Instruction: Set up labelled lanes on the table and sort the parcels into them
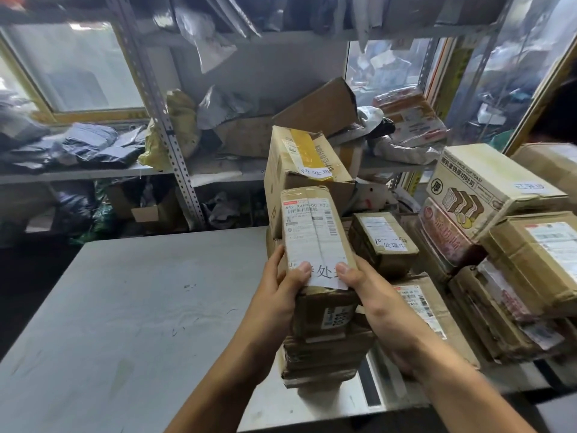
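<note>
I hold a long brown cardboard parcel (pixel 315 242) with a white shipping label and a handwritten paper tag at its near end. My left hand (pixel 281 289) grips its left side and my right hand (pixel 371 295) grips its right side, with both thumbs on the tag. Beneath it is a stack of flat parcels (pixel 321 354). Behind it stands a taller tagged box (pixel 299 164). A small tagged box (pixel 381 242) lies to the right. A toast carton (pixel 480 189) with a paper tag tops the right-hand pile.
The grey table (pixel 125 307) stretches bare to the left. More taped parcels (pixel 530 276) crowd its right side. Metal shelving (pixel 175 135) behind carries plastic mail bags and loose boxes. A dark gap lies left of the table.
</note>
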`<act>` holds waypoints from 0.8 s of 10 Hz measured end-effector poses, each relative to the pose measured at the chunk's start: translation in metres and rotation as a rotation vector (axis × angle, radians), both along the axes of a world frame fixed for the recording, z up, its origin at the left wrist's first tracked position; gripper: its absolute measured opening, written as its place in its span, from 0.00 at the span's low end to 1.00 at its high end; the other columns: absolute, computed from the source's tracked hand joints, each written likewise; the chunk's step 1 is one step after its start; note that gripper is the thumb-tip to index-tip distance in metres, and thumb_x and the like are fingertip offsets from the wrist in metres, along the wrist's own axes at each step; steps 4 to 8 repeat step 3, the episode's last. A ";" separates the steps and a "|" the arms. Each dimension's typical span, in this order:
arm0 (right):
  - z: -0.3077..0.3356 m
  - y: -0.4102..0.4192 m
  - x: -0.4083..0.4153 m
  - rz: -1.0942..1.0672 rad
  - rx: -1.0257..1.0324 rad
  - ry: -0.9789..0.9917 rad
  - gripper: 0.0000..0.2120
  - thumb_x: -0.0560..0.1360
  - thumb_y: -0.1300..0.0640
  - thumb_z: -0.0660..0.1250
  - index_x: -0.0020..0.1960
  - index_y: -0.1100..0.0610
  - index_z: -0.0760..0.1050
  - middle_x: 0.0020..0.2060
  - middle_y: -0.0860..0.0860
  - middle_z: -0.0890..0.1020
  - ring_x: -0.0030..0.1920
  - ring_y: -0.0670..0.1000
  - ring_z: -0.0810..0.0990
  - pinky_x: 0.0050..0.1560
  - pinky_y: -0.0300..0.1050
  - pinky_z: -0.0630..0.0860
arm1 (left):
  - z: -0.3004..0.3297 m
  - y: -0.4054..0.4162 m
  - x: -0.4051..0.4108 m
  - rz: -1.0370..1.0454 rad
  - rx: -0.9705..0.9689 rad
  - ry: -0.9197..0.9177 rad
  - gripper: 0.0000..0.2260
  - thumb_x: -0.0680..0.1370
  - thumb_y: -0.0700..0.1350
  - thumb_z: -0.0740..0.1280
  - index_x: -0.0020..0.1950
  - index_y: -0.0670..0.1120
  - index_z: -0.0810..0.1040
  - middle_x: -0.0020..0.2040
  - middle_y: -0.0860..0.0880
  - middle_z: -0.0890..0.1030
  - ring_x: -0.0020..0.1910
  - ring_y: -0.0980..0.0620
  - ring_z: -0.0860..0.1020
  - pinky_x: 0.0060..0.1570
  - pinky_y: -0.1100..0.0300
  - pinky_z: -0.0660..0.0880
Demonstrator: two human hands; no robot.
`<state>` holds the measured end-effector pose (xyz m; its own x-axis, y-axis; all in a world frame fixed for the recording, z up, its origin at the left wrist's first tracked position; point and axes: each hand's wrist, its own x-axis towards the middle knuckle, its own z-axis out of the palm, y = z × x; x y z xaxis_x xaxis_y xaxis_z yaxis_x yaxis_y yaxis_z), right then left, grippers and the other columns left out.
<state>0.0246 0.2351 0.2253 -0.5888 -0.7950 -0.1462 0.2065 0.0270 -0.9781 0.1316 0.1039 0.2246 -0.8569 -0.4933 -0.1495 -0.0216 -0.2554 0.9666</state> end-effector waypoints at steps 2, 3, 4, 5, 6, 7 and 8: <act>0.001 0.003 0.001 -0.018 0.018 0.021 0.44 0.67 0.33 0.70 0.78 0.44 0.60 0.64 0.48 0.81 0.63 0.49 0.80 0.66 0.55 0.75 | 0.001 0.000 0.000 0.040 -0.062 0.000 0.38 0.69 0.65 0.65 0.77 0.64 0.57 0.68 0.57 0.76 0.51 0.70 0.80 0.38 0.74 0.75; 0.003 0.004 0.001 -0.034 0.025 0.055 0.45 0.66 0.32 0.70 0.78 0.42 0.59 0.65 0.44 0.80 0.64 0.45 0.80 0.67 0.54 0.75 | 0.003 -0.003 0.000 0.075 -0.133 0.034 0.30 0.69 0.64 0.66 0.70 0.69 0.62 0.59 0.67 0.78 0.50 0.73 0.78 0.37 0.77 0.74; 0.003 0.004 0.001 -0.034 0.025 0.055 0.45 0.66 0.32 0.70 0.78 0.42 0.59 0.65 0.44 0.80 0.64 0.45 0.80 0.67 0.54 0.75 | 0.003 -0.003 0.000 0.075 -0.133 0.034 0.30 0.69 0.64 0.66 0.70 0.69 0.62 0.59 0.67 0.78 0.50 0.73 0.78 0.37 0.77 0.74; 0.003 0.004 0.001 -0.034 0.025 0.055 0.45 0.66 0.32 0.70 0.78 0.42 0.59 0.65 0.44 0.80 0.64 0.45 0.80 0.67 0.54 0.75 | 0.003 -0.003 0.000 0.075 -0.133 0.034 0.30 0.69 0.64 0.66 0.70 0.69 0.62 0.59 0.67 0.78 0.50 0.73 0.78 0.37 0.77 0.74; 0.003 0.004 0.001 -0.034 0.025 0.055 0.45 0.66 0.32 0.70 0.78 0.42 0.59 0.65 0.44 0.80 0.64 0.45 0.80 0.67 0.54 0.75 | 0.003 -0.003 0.000 0.075 -0.133 0.034 0.30 0.69 0.64 0.66 0.70 0.69 0.62 0.59 0.67 0.78 0.50 0.73 0.78 0.37 0.77 0.74; 0.003 0.004 0.001 -0.034 0.025 0.055 0.45 0.66 0.32 0.70 0.78 0.42 0.59 0.65 0.44 0.80 0.64 0.45 0.80 0.67 0.54 0.75 | 0.003 -0.003 0.000 0.075 -0.133 0.034 0.30 0.69 0.64 0.66 0.70 0.69 0.62 0.59 0.67 0.78 0.50 0.73 0.78 0.37 0.77 0.74; 0.003 0.004 0.001 -0.034 0.025 0.055 0.45 0.66 0.32 0.70 0.78 0.42 0.59 0.65 0.44 0.80 0.64 0.45 0.80 0.67 0.54 0.75 | 0.003 -0.003 0.000 0.075 -0.133 0.034 0.30 0.69 0.64 0.66 0.70 0.69 0.62 0.59 0.67 0.78 0.50 0.73 0.78 0.37 0.77 0.74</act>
